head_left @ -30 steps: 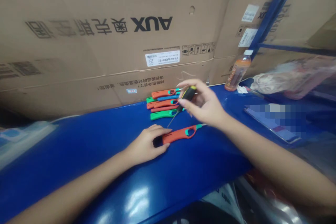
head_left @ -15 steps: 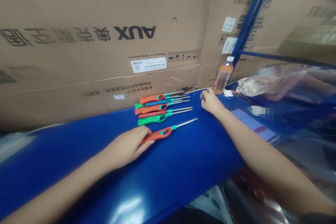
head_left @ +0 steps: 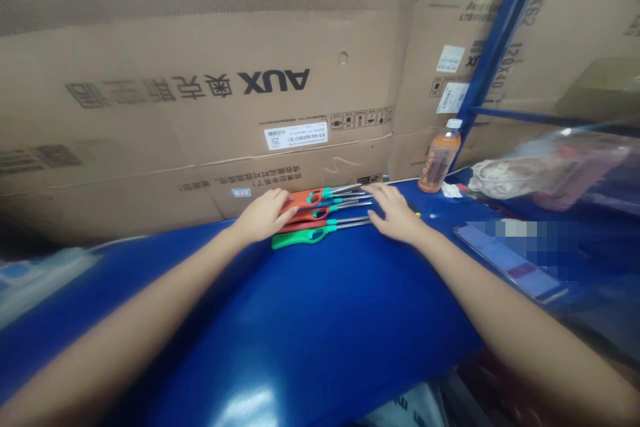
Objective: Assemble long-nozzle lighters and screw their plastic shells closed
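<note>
Several long-nosed lighters [head_left: 320, 217] with orange, green and blue handles lie in a tight row on the blue tabletop [head_left: 325, 320], close to the cardboard boxes. My left hand [head_left: 264, 215] is at their handle ends, its thumb and curled fingers closed on the top orange lighter [head_left: 306, 199]. My right hand [head_left: 395, 213] lies flat with its fingers stretched out against the metal nozzle tips. The green lighter [head_left: 303, 238] is the nearest one to me. A small dark tool [head_left: 416, 212] peeks out behind my right hand.
Large AUX cardboard boxes [head_left: 210, 80] wall off the back. An orange drink bottle [head_left: 440, 157] stands at the right by a blue post [head_left: 493, 47]. A plastic bag [head_left: 545, 167] and a flat device [head_left: 510, 257] lie on the right.
My left hand has carried the orange lighter from the near tabletop back into the row. My right hand has come left from near the bottle to the nozzle tips; the screwdriver it held is out of it.
</note>
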{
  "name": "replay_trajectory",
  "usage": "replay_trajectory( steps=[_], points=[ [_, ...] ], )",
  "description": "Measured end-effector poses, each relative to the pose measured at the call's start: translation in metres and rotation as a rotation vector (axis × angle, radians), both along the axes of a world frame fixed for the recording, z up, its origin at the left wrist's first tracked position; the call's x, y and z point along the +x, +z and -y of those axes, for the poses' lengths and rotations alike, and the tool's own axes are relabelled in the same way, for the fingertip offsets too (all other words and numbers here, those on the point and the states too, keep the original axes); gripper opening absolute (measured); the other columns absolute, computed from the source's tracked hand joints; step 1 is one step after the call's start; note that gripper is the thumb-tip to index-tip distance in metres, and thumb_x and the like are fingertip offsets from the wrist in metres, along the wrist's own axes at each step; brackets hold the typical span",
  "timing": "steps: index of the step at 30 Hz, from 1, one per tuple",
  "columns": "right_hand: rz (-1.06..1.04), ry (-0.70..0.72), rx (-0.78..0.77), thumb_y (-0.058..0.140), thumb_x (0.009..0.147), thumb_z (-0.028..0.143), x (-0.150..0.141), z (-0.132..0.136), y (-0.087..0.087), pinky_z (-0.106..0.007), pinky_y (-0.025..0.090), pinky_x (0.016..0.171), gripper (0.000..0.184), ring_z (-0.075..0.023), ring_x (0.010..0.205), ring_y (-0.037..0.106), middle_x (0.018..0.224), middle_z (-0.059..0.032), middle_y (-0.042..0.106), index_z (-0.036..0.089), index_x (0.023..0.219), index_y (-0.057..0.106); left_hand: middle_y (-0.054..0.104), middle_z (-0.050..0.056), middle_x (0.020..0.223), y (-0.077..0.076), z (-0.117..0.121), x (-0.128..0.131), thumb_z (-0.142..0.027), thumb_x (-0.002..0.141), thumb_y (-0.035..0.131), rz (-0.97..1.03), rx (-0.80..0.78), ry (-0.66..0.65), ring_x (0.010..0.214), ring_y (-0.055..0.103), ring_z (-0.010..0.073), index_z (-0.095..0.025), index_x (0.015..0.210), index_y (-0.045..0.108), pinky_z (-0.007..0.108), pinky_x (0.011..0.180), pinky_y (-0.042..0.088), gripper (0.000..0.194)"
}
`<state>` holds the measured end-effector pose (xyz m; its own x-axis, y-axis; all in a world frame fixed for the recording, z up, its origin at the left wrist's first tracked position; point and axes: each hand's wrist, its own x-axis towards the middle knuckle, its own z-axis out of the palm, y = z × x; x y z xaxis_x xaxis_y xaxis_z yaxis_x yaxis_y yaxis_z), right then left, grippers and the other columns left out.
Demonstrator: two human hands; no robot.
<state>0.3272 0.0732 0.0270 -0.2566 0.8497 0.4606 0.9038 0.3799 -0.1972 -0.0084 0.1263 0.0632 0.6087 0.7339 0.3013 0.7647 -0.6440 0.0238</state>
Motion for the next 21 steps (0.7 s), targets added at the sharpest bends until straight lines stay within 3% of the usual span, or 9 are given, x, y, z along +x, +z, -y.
replay_trajectory(
  steps=[3,7,10,15,21],
  points=[
    [0.068,0.196,0.02,0.048,0.097,0.036,-0.023,0.008,-0.005,-0.055,0.031,0.117,0.055,-0.0323,0.14,0.039,0.155,-0.0138,0.042,0.021,0.149,0.045,0.06,0.014,0.106,-0.003,-0.002,0.003,-0.045,0.098,0.042,-0.047,0.122,0.042,0.1,0.055,0.0301,-0.015,0.105,0.059,0.043,0.09,0.046,0.035],
    [0.168,0.297,-0.026,0.043,0.101,0.046,-0.043,0.014,-0.012,-0.061,0.022,0.12,0.056,-0.0333,0.147,0.033,0.162,-0.0119,0.036,0.024,0.153,0.042,0.058,0.015,0.122,-0.006,0.001,0.015,-0.047,0.097,0.045,0.019,0.164,0.007,0.112,0.052,0.0311,-0.015,0.12,0.058,0.045,0.098,0.044,0.042],
    [0.181,0.282,-0.057,0.041,0.101,0.049,-0.046,0.014,-0.016,-0.062,0.019,0.121,0.059,-0.0335,0.149,0.03,0.165,-0.011,0.03,0.025,0.155,0.038,0.054,0.015,0.136,-0.01,-0.003,0.027,-0.054,0.099,0.041,0.006,0.085,-0.068,0.123,0.049,0.0315,-0.016,0.137,0.053,0.046,0.104,0.041,0.055],
    [0.173,0.196,-0.092,0.043,0.099,0.054,-0.041,0.012,-0.016,-0.063,0.018,0.121,0.066,-0.0362,0.15,0.028,0.166,-0.0129,0.026,0.026,0.158,0.032,0.05,0.015,0.14,-0.02,-0.006,0.041,-0.059,0.098,0.041,-0.035,0.042,-0.042,0.128,0.043,0.0357,-0.024,0.149,0.049,0.052,0.107,0.036,0.062],
    [0.145,0.205,-0.091,0.051,0.09,0.068,-0.039,0.014,-0.011,-0.063,0.015,0.122,0.083,-0.0355,0.151,0.027,0.165,-0.0155,0.029,0.023,0.158,0.034,0.053,0.015,0.133,-0.033,0.032,0.053,-0.066,0.093,0.047,-0.014,-0.029,-0.05,0.121,0.048,0.0376,-0.032,0.15,0.048,0.056,0.103,0.038,0.066]
  ],
)
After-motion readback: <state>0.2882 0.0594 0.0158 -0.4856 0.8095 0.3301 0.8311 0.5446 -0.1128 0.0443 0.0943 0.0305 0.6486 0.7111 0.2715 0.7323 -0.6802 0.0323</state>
